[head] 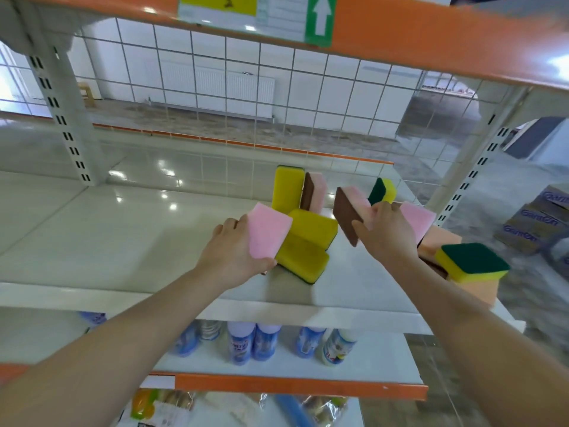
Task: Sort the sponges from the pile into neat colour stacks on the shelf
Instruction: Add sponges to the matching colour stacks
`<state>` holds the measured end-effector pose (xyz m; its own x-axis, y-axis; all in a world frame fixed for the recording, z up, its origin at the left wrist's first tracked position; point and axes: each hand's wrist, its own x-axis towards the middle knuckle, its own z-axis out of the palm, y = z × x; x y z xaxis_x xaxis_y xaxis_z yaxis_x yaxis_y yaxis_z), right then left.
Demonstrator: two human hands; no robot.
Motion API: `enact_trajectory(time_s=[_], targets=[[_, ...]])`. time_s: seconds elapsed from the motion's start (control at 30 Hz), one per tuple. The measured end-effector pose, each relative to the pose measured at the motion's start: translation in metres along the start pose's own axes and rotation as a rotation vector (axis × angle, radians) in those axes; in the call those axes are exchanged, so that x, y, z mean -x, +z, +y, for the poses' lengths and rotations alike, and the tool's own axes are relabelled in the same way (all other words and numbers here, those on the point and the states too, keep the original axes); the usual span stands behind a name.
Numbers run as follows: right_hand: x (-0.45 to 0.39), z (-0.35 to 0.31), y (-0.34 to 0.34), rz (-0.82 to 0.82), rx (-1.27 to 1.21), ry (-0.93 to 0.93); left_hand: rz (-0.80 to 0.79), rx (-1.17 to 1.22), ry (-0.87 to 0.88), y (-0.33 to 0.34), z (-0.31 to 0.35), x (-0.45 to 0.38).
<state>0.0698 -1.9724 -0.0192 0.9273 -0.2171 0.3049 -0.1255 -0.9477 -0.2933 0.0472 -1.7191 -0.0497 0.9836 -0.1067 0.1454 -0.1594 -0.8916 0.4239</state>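
My left hand (229,252) grips a pink sponge (266,231) above the white shelf (123,238). My right hand (385,232) holds a pink sponge with a brown scrub side (349,212), tilted in the air. Two yellow sponges (308,245) lie overlapping between my hands. Behind them a yellow sponge (288,188) and a pink-brown sponge (314,191) stand upright. A green-yellow sponge (381,191) stands further right. Another pink sponge (418,218) lies behind my right hand. At the right edge a green-topped yellow sponge (472,261) sits on orange sponges (443,241).
A wire mesh back panel (246,87) closes the shelf's rear. An orange beam (400,29) runs overhead. Bottles (243,342) stand on the shelf below, and packaged goods (166,405) lie lower still. Cardboard boxes (532,220) sit on the floor at right.
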Motion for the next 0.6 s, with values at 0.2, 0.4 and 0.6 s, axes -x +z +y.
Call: enact_trajectory(time_s=[0.2, 0.4, 0.6], targets=[[0.022, -0.036, -0.005, 0.024, -0.023, -0.011, 0.016, -0.004, -0.028, -0.022, -0.033, 0.022], [0.043, -0.072, -0.008, 0.082, -0.009, -0.061, 0.020, -0.030, -0.046, -0.042, -0.066, 0.045], [0.059, -0.103, -0.011, 0.106, 0.003, -0.133, 0.046, 0.002, -0.059, -0.059, -0.092, 0.068]])
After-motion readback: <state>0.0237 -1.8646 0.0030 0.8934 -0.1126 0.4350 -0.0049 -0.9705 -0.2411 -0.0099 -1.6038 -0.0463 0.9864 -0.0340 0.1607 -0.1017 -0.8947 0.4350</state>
